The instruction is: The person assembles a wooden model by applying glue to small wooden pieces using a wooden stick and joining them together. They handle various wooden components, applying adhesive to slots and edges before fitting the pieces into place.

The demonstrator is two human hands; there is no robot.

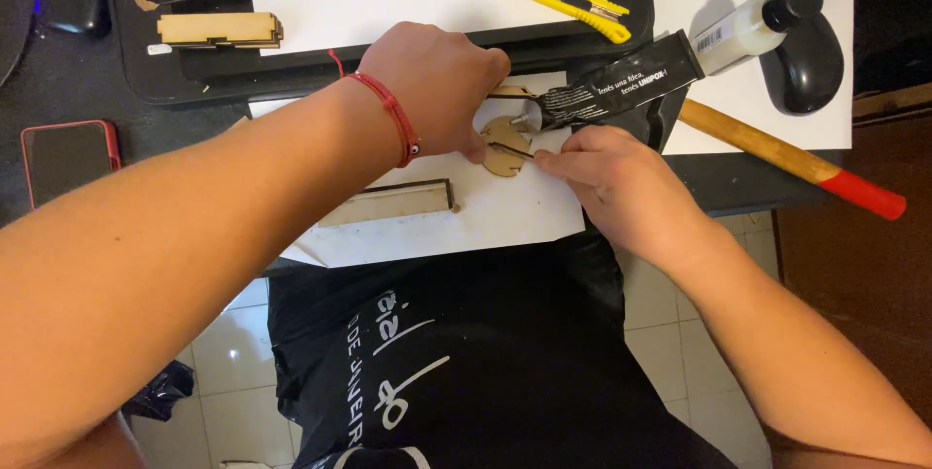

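Gluing step, by the look of it: round wooden disc (505, 144) at frame centre on white paper (485, 212), pinned by left hand (442, 90), grip pressed down on it. Right hand (607, 183), grip pinching something thin at disc's edge. Black glue tube (621, 85) lying just above. Next calls for steady seating.

glue tube (621, 81) above; bare paper (505, 217) below
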